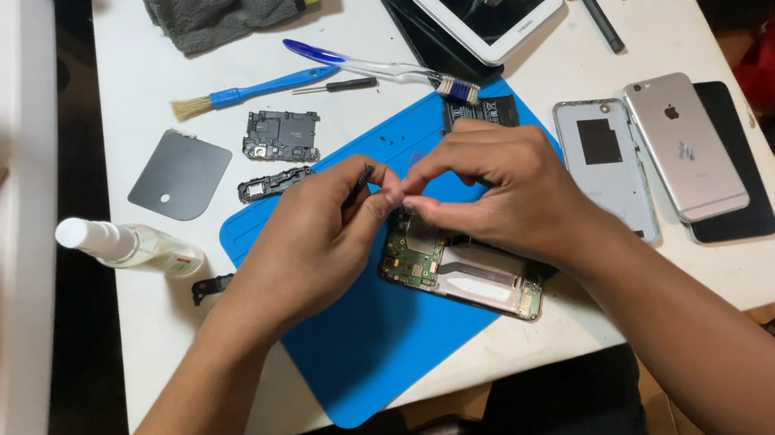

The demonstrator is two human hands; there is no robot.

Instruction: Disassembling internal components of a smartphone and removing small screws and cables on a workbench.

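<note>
Your left hand (306, 249) and right hand (505, 191) meet fingertip to fingertip above an opened phone (461, 273), pinching something too small to make out; a thin dark tool (361, 186) shows in your left fingers. The phone lies back-off on the blue mat (365, 342), partly under your right hand, its green circuit board and pale metal shield exposed. Near it sit a grey back cover (602, 162), a silver phone (686, 145), a white spray bottle (129, 246) and a blue brush (249, 92).
</note>
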